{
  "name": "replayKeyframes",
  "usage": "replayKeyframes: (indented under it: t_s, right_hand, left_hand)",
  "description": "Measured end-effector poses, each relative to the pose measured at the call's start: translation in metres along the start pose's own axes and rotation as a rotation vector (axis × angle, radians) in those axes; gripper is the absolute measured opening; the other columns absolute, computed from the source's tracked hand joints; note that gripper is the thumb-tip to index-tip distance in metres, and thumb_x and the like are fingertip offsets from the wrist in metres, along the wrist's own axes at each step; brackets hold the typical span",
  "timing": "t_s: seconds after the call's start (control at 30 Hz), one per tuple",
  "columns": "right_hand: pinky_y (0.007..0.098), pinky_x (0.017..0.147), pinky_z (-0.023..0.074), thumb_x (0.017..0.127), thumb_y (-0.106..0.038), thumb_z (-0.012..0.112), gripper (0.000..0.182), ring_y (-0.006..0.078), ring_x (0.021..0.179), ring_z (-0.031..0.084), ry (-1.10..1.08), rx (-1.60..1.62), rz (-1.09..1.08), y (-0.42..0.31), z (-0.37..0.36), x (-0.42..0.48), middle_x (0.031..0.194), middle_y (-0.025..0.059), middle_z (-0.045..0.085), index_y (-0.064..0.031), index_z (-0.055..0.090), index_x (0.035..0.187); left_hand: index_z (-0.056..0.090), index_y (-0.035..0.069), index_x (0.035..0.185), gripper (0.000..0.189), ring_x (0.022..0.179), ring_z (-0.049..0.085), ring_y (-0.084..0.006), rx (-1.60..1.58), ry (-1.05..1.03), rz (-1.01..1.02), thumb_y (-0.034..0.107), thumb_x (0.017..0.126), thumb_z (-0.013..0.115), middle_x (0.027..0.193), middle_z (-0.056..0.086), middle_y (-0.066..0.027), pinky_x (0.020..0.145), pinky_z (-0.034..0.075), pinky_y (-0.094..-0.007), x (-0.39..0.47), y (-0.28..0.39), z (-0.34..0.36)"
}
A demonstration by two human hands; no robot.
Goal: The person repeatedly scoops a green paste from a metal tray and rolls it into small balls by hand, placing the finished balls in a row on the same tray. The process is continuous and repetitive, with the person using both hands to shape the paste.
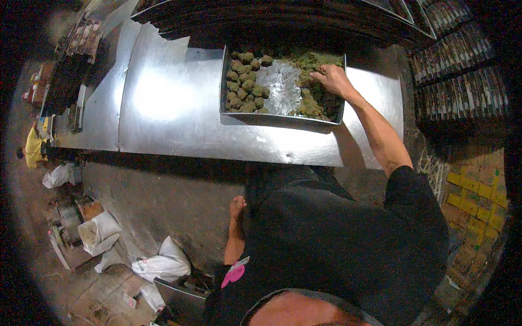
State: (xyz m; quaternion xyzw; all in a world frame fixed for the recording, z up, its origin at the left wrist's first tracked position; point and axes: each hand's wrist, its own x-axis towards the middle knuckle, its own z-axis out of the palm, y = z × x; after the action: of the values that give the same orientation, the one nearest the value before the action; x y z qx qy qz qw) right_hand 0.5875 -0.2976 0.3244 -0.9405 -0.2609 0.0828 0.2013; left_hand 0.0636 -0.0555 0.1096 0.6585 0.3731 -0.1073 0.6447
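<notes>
In the head view, a rectangular metal tray rests on a metal-topped table. My right hand is over the tray's right side, its fingers curled down at a greenish-brown crumbly mixture. Whether any of it is between those fingers is hard to see. Several rough brown balls are grouped along the tray's left side, and a bare, smeared patch of tray bottom separates them from the loose mixture. My left hand hangs low beside my body with its fingers curled in; nothing shows in it.
The shiny tabletop extends left of the tray. A dark rack borders its far side, and stacked trays stand at right. White sacks lie on the floor at lower left. Someone in yellow is at far left.
</notes>
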Motion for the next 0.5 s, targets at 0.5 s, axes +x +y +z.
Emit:
replayKeyframes:
  t_s: [0.5]
  right_hand:
    - [0.0469, 0.058, 0.0417, 0.080, -0.022, 0.057, 0.027, 0.0424, 0.071, 0.056, 0.045, -0.059, -0.321, 0.007, -0.021, -0.005, 0.069, 0.0250, 0.055, 0.0033, 0.052, 0.073]
  left_hand:
    - [0.051, 0.007, 0.067, 0.028, 0.058, 0.047, -0.0102, 0.372, 0.018, 0.093, 0.028, 0.086, 0.050, 0.063, 0.049, 0.0013, 0.051, 0.037, -0.0267, 0.017, -0.071, 0.010]
